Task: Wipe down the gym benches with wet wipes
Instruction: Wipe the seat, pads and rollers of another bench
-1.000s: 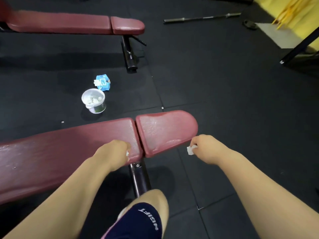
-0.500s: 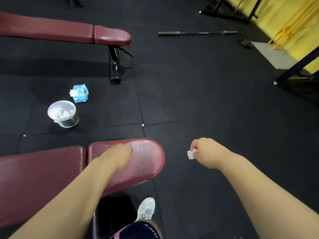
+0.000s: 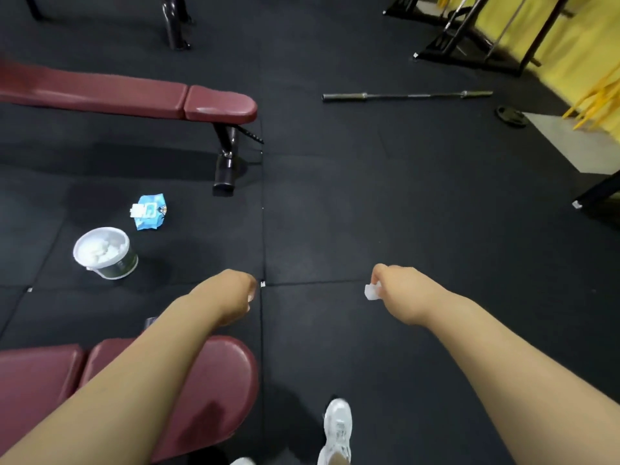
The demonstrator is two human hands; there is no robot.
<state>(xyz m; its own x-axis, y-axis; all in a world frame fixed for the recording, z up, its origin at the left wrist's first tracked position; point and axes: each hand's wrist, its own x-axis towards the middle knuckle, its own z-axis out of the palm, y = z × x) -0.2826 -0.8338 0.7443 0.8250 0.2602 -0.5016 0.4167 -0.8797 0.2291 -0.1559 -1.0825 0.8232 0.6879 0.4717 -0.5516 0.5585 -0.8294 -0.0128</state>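
The near maroon bench [image 3: 214,391] lies at the bottom left under my left forearm. A second maroon bench [image 3: 134,95] stands further off at the upper left. My right hand [image 3: 399,290] grips a small crumpled white wet wipe [image 3: 371,291] above the black floor. My left hand [image 3: 231,297] hangs past the near bench's end with its fingers curled under; whether it holds anything is hidden. A blue wipes packet [image 3: 149,211] and a white tub [image 3: 104,253] of used wipes sit on the floor between the benches.
A steel barbell [image 3: 406,95] lies on the black rubber floor at the upper right, with a weight plate [image 3: 510,115] and black rack frames [image 3: 469,45] by the yellow wall. My white shoe [image 3: 337,427] stands at the bottom centre.
My left hand has come off the near bench's end pad and now hangs over the floor. The view has moved away from the near bench. My right hand still holds the wipe.
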